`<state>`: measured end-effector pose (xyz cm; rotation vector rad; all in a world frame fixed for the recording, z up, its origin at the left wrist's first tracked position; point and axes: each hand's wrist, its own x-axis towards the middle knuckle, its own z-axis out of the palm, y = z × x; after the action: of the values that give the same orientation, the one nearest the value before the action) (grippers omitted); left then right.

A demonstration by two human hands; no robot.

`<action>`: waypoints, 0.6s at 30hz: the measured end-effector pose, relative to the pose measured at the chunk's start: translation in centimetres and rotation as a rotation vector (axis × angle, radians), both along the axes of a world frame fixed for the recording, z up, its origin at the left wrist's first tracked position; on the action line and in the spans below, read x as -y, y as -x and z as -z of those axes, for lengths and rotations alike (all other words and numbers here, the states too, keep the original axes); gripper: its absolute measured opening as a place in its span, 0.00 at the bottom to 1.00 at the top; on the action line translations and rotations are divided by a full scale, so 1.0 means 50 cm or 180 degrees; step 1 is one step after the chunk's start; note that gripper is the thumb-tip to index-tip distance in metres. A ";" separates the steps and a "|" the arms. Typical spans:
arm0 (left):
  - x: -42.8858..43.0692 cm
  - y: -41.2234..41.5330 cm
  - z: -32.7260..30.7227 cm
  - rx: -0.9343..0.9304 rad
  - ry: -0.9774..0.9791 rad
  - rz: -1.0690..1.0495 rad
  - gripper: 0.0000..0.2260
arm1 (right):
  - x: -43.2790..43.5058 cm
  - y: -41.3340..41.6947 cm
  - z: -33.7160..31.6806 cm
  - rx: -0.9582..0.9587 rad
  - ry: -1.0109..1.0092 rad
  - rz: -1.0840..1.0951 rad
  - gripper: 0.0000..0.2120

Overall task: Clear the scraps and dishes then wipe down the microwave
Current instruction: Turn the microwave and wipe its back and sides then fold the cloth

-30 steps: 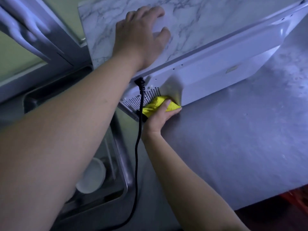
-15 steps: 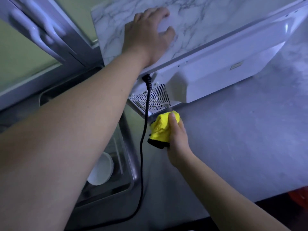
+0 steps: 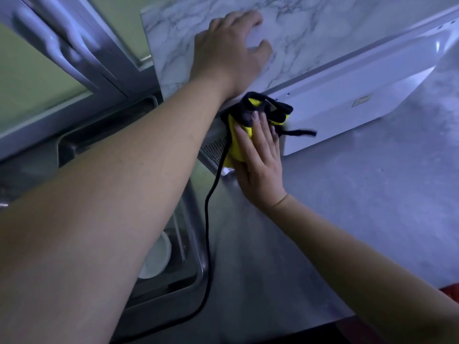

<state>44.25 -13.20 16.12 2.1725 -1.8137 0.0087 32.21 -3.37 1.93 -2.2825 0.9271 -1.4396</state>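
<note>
Now, right hand [image 3: 260, 167] pressing cloth [image 3: 239, 145] — left hand [image 3: 228, 53] atop microwave [image 3: 347, 90].

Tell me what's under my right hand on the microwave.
A yellow cloth with black edging, pressed by the right hand against the microwave. It covers part of the rear vent grille and where the power cord enters.

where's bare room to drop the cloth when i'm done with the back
The grey countertop is bare between the microwave and the near edge, right of the right hand. The microwave's marbled top beyond the left hand is bare too. Crowded: the left corner, where yellow cloth, power cord and the sink with a white bowl meet.
</note>
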 end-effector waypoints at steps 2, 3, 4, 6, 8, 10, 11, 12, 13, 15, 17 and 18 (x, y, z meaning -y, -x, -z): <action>-0.003 0.000 0.003 0.0026 0.0033 -0.0009 0.22 | 0.001 -0.008 0.024 0.0090 0.0081 0.0071 0.28; -0.003 0.000 0.004 0.0045 0.0052 -0.0012 0.22 | -0.003 -0.013 0.028 0.0176 0.0053 0.0084 0.28; -0.002 0.000 0.004 0.0061 0.0066 -0.0010 0.22 | -0.009 -0.018 0.029 0.0246 -0.0026 0.0082 0.28; 0.001 0.000 0.001 0.0070 0.0063 -0.0013 0.22 | -0.027 -0.023 0.045 0.0287 -0.0253 0.0017 0.28; 0.001 -0.001 0.001 0.0039 0.0013 -0.0030 0.22 | -0.049 -0.020 0.084 0.0212 -0.0484 -0.0096 0.26; 0.002 -0.001 0.001 0.0013 -0.0028 -0.0029 0.22 | -0.072 -0.011 0.122 0.0135 -0.0865 -0.0185 0.24; 0.003 0.000 0.002 0.0013 -0.0029 -0.0034 0.21 | -0.081 -0.006 0.133 0.0106 -0.1110 -0.0224 0.24; 0.004 0.000 0.002 0.0018 -0.0022 -0.0046 0.21 | -0.089 -0.001 0.141 0.0072 -0.1350 -0.0247 0.24; 0.004 0.001 0.002 0.0024 -0.0016 -0.0059 0.21 | -0.098 0.004 0.145 0.0019 -0.1576 -0.0246 0.25; 0.002 0.002 0.000 0.0018 -0.0011 -0.0074 0.21 | -0.111 0.016 0.149 -0.0189 -0.2039 -0.0268 0.27; 0.000 0.002 -0.001 -0.0020 -0.0028 -0.0058 0.21 | -0.110 0.031 0.147 -0.0549 -0.2495 -0.0454 0.27; 0.000 0.001 -0.002 -0.0032 -0.0032 -0.0044 0.21 | -0.106 0.040 0.145 -0.0736 -0.2641 -0.0591 0.27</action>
<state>44.19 -13.18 16.24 2.1880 -1.7972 -0.0081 30.21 1.91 -5.33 -1.8321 1.0753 -0.5450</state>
